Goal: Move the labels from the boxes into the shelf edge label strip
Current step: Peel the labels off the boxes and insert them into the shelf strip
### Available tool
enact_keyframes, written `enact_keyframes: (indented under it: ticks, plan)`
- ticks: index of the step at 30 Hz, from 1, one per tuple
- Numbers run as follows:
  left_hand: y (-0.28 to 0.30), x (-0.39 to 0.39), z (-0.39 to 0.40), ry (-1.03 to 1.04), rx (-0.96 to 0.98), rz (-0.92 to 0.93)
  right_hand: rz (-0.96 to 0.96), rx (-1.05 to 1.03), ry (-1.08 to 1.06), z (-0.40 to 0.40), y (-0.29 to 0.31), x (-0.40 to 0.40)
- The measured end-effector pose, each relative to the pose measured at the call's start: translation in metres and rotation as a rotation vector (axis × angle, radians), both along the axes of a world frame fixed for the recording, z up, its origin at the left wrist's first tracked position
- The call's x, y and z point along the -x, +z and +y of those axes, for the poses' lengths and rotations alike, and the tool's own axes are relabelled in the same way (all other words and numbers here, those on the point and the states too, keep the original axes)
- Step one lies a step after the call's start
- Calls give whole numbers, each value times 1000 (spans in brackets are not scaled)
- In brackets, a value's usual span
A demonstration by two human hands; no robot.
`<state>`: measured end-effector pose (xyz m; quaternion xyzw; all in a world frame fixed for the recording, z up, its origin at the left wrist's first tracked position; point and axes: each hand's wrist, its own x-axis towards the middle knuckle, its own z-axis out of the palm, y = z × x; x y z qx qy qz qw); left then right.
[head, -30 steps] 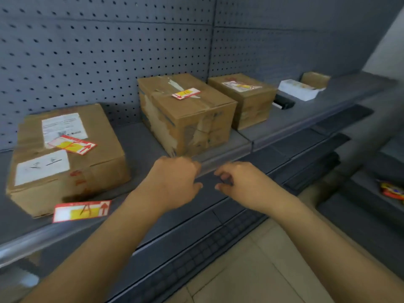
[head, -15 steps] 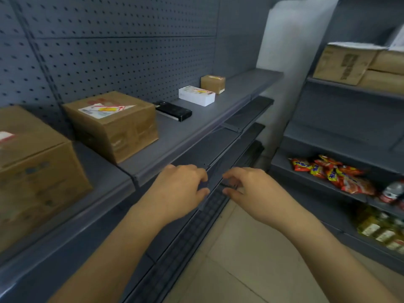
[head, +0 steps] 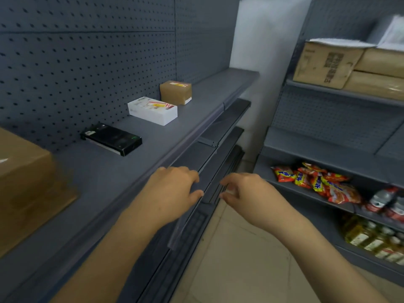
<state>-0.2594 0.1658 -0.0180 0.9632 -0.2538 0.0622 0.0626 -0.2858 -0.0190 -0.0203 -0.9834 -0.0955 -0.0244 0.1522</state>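
On the grey shelf [head: 185, 127] stand a white box [head: 153, 111] with a red-and-yellow label [head: 158, 104] on top, and behind it a small brown box [head: 176, 92] carrying its own label [head: 178, 84]. A flat black box [head: 111, 138] lies nearer, and part of a big cardboard box [head: 28, 184] shows at the left edge. The shelf edge label strip [head: 192, 138] runs along the shelf front. My left hand [head: 172, 191] hovers at that edge, fingers curled loosely and holding nothing. My right hand [head: 247, 193] hangs beside it over the lower shelves, likewise empty.
A pegboard wall [head: 87, 62] backs the shelf. Lower dark shelves [head: 218, 154] step out beneath. To the right, another rack holds cardboard cartons [head: 328, 64], red snack packets [head: 317, 182] and bottles [head: 371, 241]. Tiled floor [head: 240, 259] lies between the racks.
My view has swung to the right along the shelf: the large labelled boxes have slid out at the left and the white and small brown boxes have come closer. Both hands stayed empty.
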Motion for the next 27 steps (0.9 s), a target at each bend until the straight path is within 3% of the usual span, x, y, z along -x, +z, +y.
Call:
enact_keyframes:
  ticks: [13,27]
  plan:
    - [15,-202,-76,11,19,19,5,-13,34,-71,14,-208]
    - [8,-339,-109,378,162,-8,-17,-56,385,-120,2,-403]
